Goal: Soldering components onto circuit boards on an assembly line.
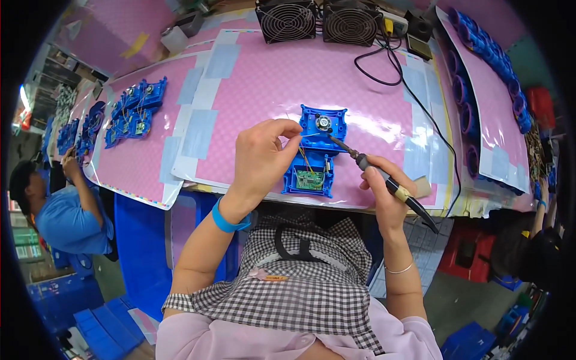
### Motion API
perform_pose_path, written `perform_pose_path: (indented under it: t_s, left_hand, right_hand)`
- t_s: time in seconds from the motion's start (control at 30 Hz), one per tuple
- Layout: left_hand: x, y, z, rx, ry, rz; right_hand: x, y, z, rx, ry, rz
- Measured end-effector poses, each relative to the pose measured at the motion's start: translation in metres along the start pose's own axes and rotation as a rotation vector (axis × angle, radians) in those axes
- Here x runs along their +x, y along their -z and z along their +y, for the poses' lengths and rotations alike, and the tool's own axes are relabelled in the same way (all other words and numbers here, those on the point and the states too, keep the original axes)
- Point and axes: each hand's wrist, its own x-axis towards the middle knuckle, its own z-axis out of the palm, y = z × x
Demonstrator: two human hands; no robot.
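My right hand point(389, 195) grips a soldering iron point(379, 171) by its dark handle. The iron's tip reaches the lower right edge of a small round speaker point(324, 123), which sits in a blue plastic housing half point(341, 118). Thumb and forefinger of my left hand point(261, 157) pinch a thin silvery solder wire point(309, 135) that points toward the same spot. Nearer to me lies a second blue housing half point(290, 180), holding a green circuit board point(309, 179). Thin coloured wires point(305, 157) run up from the board, partly hidden by my left hand.
Two black fans point(288, 23) stand at the table's back. A black cable point(420, 102) loops down the right side. More blue housings point(133, 114) lie at the left, and a rack of blue parts point(465, 102) stands right. A co-worker point(72, 210) sits far left.
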Motion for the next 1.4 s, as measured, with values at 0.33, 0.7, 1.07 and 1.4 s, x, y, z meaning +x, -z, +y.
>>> perform_pose_path:
  t_s: [0.33,0.7,1.07,1.4]
  left_hand:
    - [0.006,-0.015,-0.002,0.131,-0.157,0.025]
    - [0.006,-0.019,0.001,0.217,-0.193,0.004]
    - [0.005,-0.039,0.008,0.274,-0.249,-0.061]
    - [0.009,-0.049,0.003,0.239,-0.256,-0.068]
  right_hand:
    - [0.003,-0.004,0.007,0.038,-0.022,0.005]
    - [0.004,-0.001,0.01,-0.076,0.117,-0.034]
    - [0.016,0.017,0.001,-0.124,0.063,-0.003]
    - [0.018,0.017,0.005,-0.17,0.109,-0.022]
